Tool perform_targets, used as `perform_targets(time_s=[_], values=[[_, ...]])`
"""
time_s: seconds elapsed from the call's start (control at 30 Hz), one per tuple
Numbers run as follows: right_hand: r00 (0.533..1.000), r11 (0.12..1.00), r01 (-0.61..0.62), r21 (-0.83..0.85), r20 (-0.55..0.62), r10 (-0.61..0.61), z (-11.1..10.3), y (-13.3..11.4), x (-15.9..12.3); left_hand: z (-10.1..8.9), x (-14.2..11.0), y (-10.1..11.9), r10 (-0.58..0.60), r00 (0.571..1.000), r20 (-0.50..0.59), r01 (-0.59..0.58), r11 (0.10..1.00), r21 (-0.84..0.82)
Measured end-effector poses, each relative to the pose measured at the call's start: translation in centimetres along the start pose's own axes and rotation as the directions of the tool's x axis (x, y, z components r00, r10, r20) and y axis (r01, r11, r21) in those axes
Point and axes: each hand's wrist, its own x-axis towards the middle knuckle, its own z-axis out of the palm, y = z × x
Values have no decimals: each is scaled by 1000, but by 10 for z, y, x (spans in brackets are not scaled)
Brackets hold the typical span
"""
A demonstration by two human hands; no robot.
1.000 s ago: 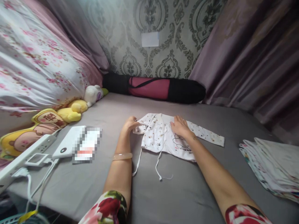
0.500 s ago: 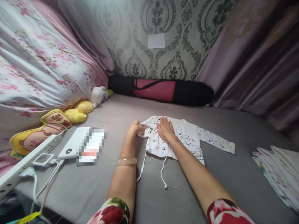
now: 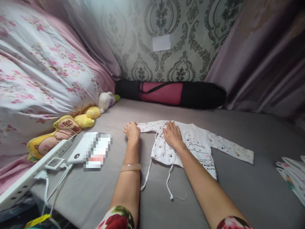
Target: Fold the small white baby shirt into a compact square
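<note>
A small white baby shirt with a printed pattern and a bear-like drawing lies spread on the grey sheet. My left hand is closed on the cuff end of its left-hand sleeve, which is pulled out straight to the side. Flat on the shirt's chest, near the crossed-over front, rests my right hand with its fingers stretched out. Two white tie strings hang from the shirt's lower edge toward me. The other sleeve lies extended to the right.
A black and pink rolled bag lies along the wall. Plush toys, a white box-like device and a power strip with cables line the left side. Folded clothes lie at the right edge.
My left hand has moved left, drawing the bunched sleeve out to its length. My right hand stays flat on the shirt. The view has shifted slightly.
</note>
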Motion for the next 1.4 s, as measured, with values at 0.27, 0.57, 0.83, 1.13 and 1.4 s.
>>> perform_targets(time_s=[0.27, 0.57, 0.83, 1.13, 1.4], values=[[1000, 1000, 19, -13, -7, -19, 0, 0, 0, 16, 17, -8, -127, 992, -23, 127, 992, -20], [999, 999, 38, -4, -15, -38, -4, 0, -3, 26, 32, -8, -68, 993, -92, 50, 982, -185], [999, 999, 38, -17, -10, -38, -3, 0, -3, 23, 25, -5, -42, 982, -184, 27, 996, -82], [1000, 999, 25, -35, -11, -25, -4, -1, -3, 53, -10, 53, 674, 708, 211, -678, 732, -65], [999, 999, 29, -45, -17, -29, -4, -1, -3, 49, -12, 40, 507, 801, 318, -544, 838, 37]])
